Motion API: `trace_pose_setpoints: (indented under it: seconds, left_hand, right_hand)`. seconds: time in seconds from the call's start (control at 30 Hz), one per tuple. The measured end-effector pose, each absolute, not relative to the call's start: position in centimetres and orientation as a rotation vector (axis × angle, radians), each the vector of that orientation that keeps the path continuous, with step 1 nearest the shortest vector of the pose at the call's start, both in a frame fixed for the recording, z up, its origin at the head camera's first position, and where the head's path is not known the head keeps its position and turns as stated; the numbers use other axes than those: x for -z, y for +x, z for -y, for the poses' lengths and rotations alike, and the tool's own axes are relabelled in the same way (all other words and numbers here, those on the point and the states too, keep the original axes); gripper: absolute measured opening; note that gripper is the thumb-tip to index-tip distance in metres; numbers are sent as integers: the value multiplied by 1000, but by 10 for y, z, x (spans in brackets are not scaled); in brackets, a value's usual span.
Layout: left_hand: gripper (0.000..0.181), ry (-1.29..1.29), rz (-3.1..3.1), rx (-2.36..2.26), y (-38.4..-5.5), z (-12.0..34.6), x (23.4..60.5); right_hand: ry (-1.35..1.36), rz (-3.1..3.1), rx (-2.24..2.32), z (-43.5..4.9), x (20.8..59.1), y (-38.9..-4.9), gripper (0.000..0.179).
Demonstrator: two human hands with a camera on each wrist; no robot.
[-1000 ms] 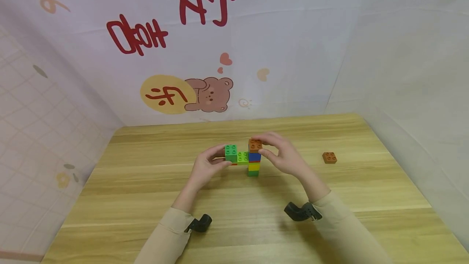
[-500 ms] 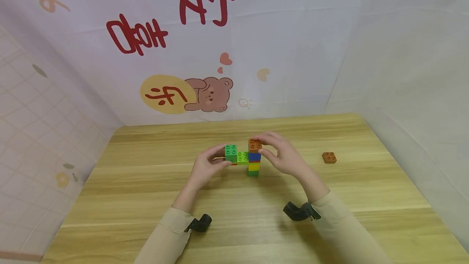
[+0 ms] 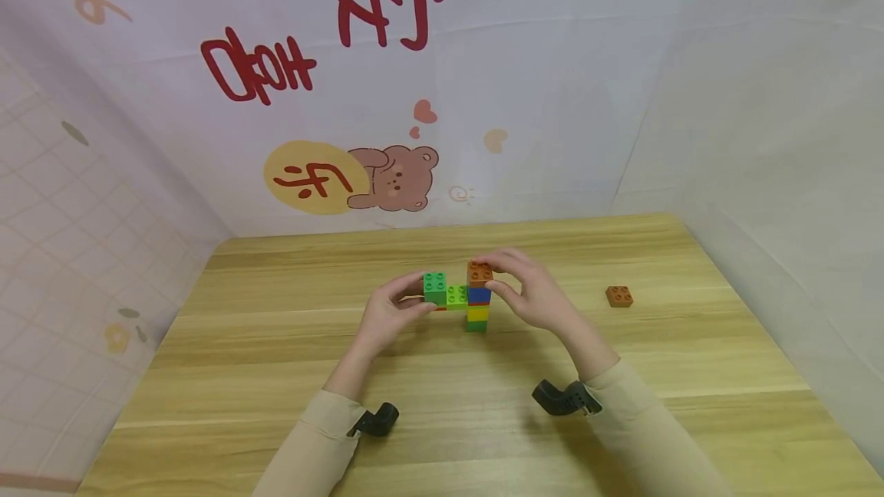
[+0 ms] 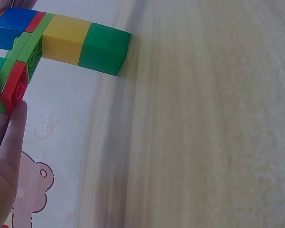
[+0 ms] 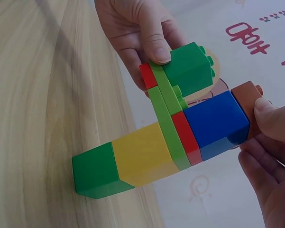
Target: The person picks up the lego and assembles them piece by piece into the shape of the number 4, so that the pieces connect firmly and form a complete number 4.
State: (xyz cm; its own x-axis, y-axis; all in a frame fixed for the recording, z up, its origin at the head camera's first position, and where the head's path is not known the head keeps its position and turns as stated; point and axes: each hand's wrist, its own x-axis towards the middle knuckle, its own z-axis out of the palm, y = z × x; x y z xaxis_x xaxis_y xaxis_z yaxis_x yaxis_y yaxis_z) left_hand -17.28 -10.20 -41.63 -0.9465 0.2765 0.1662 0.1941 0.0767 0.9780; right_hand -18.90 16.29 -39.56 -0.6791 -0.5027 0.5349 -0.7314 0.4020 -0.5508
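Observation:
A tower of toy building bricks stands mid-table in the head view. From the bottom it has a green brick (image 5: 97, 173), a yellow brick (image 5: 144, 153), light green plates (image 5: 167, 121), a thin red plate (image 5: 186, 138), a blue brick (image 5: 216, 124) and a brown brick (image 3: 479, 274) on top. The light green plates jut out left, bearing another green brick (image 5: 188, 68), with a small red plate (image 4: 14, 88) beneath. My left hand (image 3: 388, 317) pinches this jutting end between thumb and fingers. On the other side, my right hand (image 3: 535, 294) pinches the brown top brick.
A loose brown brick (image 3: 619, 297) lies on the wooden table (image 3: 276, 397), right of the tower. Behind the table hangs a white printed cloth (image 3: 552, 98). Each sleeve carries a black wrist mount (image 3: 566, 399).

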Motion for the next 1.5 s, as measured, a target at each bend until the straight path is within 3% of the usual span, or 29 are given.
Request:
trace_pose_setpoints:
  seconds: [0.83,1.5]
  left_hand:
    - [47,484,-2280,-2017,-174,102,416]
    - [48,480,-2276,-2020,-172,101,416]
  right_hand:
    - [1074,2417,-1059,-163,393,-190,36]
    - [1015,2344,-1337,-164,410,-190,42]
